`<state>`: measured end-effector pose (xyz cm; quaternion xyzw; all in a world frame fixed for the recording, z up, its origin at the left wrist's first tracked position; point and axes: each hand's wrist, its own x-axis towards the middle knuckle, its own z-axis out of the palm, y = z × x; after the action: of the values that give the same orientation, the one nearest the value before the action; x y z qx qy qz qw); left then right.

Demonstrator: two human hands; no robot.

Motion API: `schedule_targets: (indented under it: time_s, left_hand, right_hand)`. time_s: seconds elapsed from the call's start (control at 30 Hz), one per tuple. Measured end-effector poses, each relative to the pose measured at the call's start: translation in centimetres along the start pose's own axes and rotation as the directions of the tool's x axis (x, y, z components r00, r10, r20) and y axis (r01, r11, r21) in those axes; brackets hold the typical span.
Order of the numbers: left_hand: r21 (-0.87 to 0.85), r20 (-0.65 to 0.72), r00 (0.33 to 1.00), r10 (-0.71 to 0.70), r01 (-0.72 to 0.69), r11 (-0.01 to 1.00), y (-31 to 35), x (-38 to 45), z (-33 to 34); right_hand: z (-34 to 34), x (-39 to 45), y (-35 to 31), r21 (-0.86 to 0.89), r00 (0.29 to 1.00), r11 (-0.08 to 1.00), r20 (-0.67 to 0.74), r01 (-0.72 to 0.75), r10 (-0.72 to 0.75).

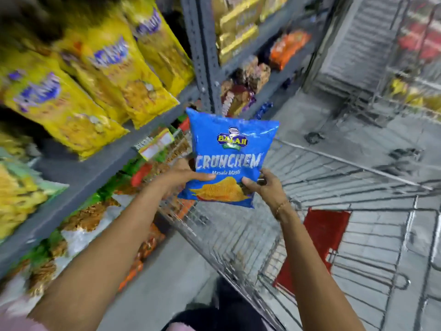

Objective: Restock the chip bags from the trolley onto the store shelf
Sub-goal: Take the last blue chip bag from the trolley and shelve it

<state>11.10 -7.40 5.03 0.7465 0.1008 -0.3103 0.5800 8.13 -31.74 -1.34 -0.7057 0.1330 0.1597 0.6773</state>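
Right hand [266,187] and left hand [177,179]: fingers pinch the lower corners of one blue chip bag [230,158], held upright in the air over the trolley [310,177], beside the shelf [95,173].

Bag looks puffed, light, crinkly foil; probably slick, contents brittle. Hold by edges or seams, not the belly.

Beyond: yellow packs [95,75] on the shelf, blurred.

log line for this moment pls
both hands hold blue chip bag | left hand | right hand | above trolley | not shelved
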Motion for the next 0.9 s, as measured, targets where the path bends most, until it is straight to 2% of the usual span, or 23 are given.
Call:
schedule_targets:
  time_s: [0.07,0.13,0.23,0.37,0.57,0.73,0.9]
  left_hand:
    - [-0.059,-0.085,0.987,0.137,-0.142,0.988,2.4,-3.8,-2.1]
    - [-0.129,-0.190,0.945,0.266,-0.293,0.948,4.7,-8.1,-3.8]
    - [-0.147,-0.332,0.838,0.434,-0.500,0.853,8.0,-15.3,-6.3]
    - [-0.136,-0.363,0.711,0.602,-0.680,0.721,12.0,-23.9,-9.2]
    - [0.049,-0.490,0.509,0.708,-0.795,0.605,17.0,-32.0,-12.5]
    - [0.180,-0.601,0.343,0.722,-0.822,0.540,21.6,-35.3,-15.3]
    - [0.255,-0.676,0.262,0.689,-0.794,0.552,25.9,-35.4,-18.7]
  right_hand:
    - [1.7,-0.4,-5.2,-0.030,0.991,0.992,0.042,0.125,-0.123]
    - [3.6,-1.4,-10.8,-0.035,0.965,0.967,0.082,0.251,-0.248]
    - [6.6,-4.5,-19.1,-0.023,0.886,0.894,0.150,0.447,-0.439]
    - [9.4,-9.5,-27.6,-0.013,0.772,0.788,0.207,0.616,-0.600]
    - [13.5,-14.1,-36.2,0.165,0.621,0.669,0.266,0.725,-0.738]
    - [17.9,-14.5,-42.7,0.286,0.566,0.624,0.264,0.727,-0.781]
    - [20.9,-12.5,-48.4,0.347,0.537,0.575,0.208,0.741,-0.818]
